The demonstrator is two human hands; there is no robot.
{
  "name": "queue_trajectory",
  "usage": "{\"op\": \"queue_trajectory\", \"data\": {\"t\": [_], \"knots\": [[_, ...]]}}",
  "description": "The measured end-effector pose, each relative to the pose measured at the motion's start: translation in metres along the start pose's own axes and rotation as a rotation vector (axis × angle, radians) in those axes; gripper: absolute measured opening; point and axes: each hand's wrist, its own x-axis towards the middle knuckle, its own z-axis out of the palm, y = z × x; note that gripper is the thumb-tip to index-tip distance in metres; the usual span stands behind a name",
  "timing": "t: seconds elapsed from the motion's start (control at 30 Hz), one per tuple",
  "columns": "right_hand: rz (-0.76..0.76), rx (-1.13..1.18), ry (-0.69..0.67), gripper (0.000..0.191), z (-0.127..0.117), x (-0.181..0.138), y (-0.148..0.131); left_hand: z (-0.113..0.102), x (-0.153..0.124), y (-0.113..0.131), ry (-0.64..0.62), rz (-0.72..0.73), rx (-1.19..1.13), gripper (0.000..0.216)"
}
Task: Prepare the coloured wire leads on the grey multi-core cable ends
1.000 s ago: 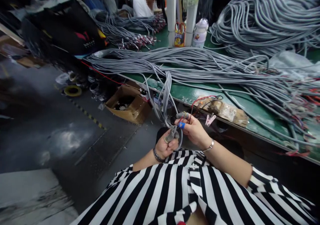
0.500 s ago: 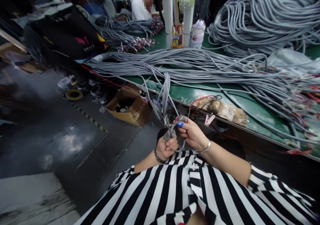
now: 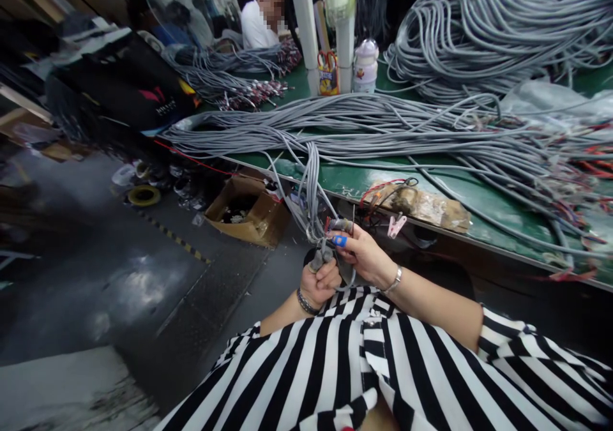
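My left hand (image 3: 320, 282) is closed around the end of a grey cable (image 3: 313, 188) that hangs down from the green workbench (image 3: 354, 179). My right hand (image 3: 363, 254) pinches the cable's thin wire ends just above the left hand; a small blue piece (image 3: 340, 241) shows at its fingertips. Both hands sit close together in front of my striped shirt, below the bench edge. Grey finger covers show on both hands.
Large bundles of grey cables (image 3: 383, 131) cover the bench, with a coiled heap (image 3: 488, 29) at the back right. A taped brown block with red and black leads (image 3: 421, 204) lies at the bench edge. A cardboard box (image 3: 246, 211) stands on the floor. Another person (image 3: 258, 22) sits far back.
The view has shifted slightly right and down. My hands have stayed together on the cable end, with the right hand's fingers working slightly at the wires.
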Motion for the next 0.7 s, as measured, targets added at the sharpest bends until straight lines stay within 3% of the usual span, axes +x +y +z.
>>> {"op": "queue_trajectory", "data": {"t": [0.2,0.33,0.6,0.7], "knots": [[-0.066,-0.118,0.122,0.043,0.004,0.002,0.000,0.000,-0.002,-0.001,0.031,-0.017,0.039,0.033],[-0.027,-0.114,0.154,0.042,0.004,0.002,0.004,0.003,-0.003,-0.002,0.061,0.014,0.043,0.031],[0.065,0.333,-0.071,0.028,-0.006,-0.009,-0.010,0.002,-0.001,0.000,0.090,0.081,-0.008,0.038],[0.040,0.345,-0.080,0.022,-0.014,-0.011,-0.015,-0.003,-0.002,0.005,0.120,0.162,-0.054,0.036]]}}
